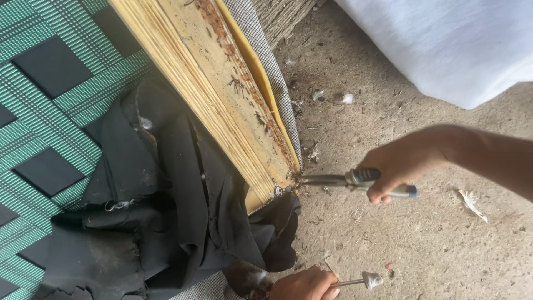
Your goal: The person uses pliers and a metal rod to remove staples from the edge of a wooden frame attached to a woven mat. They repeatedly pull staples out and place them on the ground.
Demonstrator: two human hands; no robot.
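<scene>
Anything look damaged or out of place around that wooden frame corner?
Yes. The black cloth hangs torn and crumpled off the wooden frame, whose edge shows rusty marks. Fluff and a feather litter the dirt floor.

Bare, pale wooden frame, rough-grained and rust-stained along its staple line, beside torn matt black cloth and green woven upholstery; the right hand grips shiny metal pliers with smooth plastic-coated handles, above a dusty, gritty concrete floor
</scene>
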